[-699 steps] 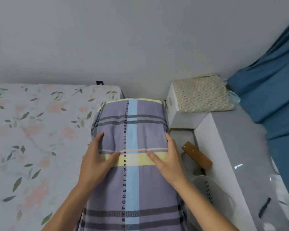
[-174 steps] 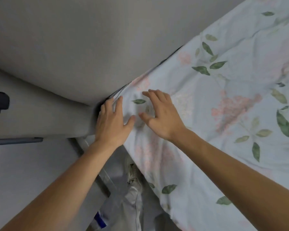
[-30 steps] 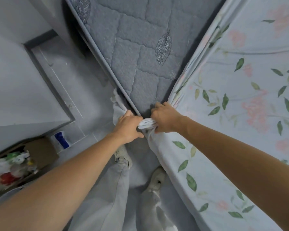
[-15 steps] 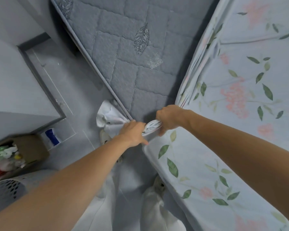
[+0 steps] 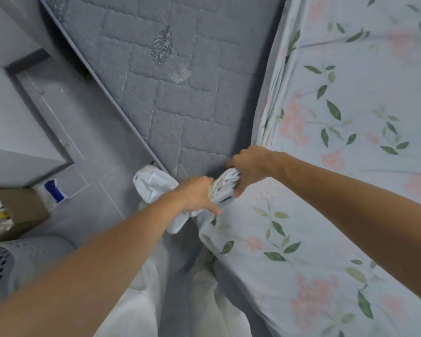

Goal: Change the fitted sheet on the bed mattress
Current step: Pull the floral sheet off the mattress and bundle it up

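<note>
The floral fitted sheet (image 5: 350,166), pale blue with pink flowers and green leaves, is peeled back off the near corner of the grey quilted mattress (image 5: 180,93). Bare mattress shows at the centre top; the sheet still covers the right side. My right hand (image 5: 250,166) grips the bunched edge of the sheet (image 5: 225,184) at the mattress corner. My left hand (image 5: 195,193) holds the same bunch just to the left, with one finger pointing out. A loose white fold (image 5: 153,186) hangs beside my left wrist.
Grey tiled floor (image 5: 88,132) runs along the left of the bed. A cardboard box (image 5: 17,210) with rubbish stands at the far left, and a perforated grey basket (image 5: 12,261) sits below it. My legs in pale trousers (image 5: 141,300) stand against the bed's edge.
Both hands have drawn the gathered sheet edge a little further along the corner, exposing more bare mattress. The view has shifted, and the basket at the lower left shows more.
</note>
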{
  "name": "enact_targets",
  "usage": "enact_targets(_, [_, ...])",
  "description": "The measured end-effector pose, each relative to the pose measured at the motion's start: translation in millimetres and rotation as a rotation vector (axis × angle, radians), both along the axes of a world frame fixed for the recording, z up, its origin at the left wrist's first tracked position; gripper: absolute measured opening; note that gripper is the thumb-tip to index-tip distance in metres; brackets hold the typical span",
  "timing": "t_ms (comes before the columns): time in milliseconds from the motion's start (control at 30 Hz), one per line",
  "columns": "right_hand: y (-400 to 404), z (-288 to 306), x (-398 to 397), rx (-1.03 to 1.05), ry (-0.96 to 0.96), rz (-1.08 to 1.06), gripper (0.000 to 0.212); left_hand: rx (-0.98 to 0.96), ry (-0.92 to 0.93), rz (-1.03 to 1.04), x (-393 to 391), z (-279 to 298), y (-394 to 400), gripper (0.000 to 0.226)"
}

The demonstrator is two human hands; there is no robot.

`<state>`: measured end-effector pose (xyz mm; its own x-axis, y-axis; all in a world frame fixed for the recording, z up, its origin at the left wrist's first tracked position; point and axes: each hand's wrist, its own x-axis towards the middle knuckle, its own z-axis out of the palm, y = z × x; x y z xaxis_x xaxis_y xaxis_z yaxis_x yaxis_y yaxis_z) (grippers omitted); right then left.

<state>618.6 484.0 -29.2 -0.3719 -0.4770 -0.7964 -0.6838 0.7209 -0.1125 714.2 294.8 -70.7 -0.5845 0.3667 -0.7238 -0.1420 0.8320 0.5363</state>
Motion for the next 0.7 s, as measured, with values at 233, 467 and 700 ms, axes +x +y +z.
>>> enact_targets(233, [-26,-47,33,0.148,-0.053,0.117,0.078,-0.223,0.048,-0.069,17,-36,0,0.037])
enact_targets(467, [-55,-86,95,0.021,0.032,0.166,0.086,-0.226,0.185,-0.098,79,-74,-40,0.014])
enact_targets(700, [-60,-84,93,0.054,-0.061,0.164,0.092,-0.178,-0.014,0.068,91,-89,-50,0.043])
